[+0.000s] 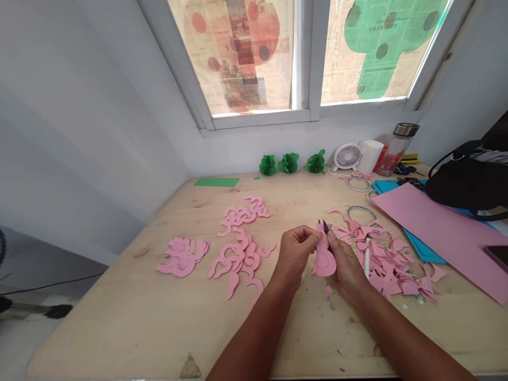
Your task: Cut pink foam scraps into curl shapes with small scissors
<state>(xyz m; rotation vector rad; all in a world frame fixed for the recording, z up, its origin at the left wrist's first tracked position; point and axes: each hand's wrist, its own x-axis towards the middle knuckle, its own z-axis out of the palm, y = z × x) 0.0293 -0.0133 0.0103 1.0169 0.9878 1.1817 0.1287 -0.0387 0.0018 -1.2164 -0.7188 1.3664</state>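
Presently, left hand (298, 246) pinches the paper (326, 263) near its upper edge; right hand (348, 264) grips scissors (325, 227). Paper sits between both hands, over the table (138, 317), scraps (386, 260) to its right. Judged light, pliable, easily creased or torn; best held by the rim, clear of the scissors. Their handles are mostly hidden; dark slab (498, 255), far right, cut off

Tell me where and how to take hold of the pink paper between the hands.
Pinch the pink paper at its broad, rounded lower end, probably best from the near side: that end sticks out uncovered, while the left hand holds the upper part and the tips of the dark scissors show at the top.
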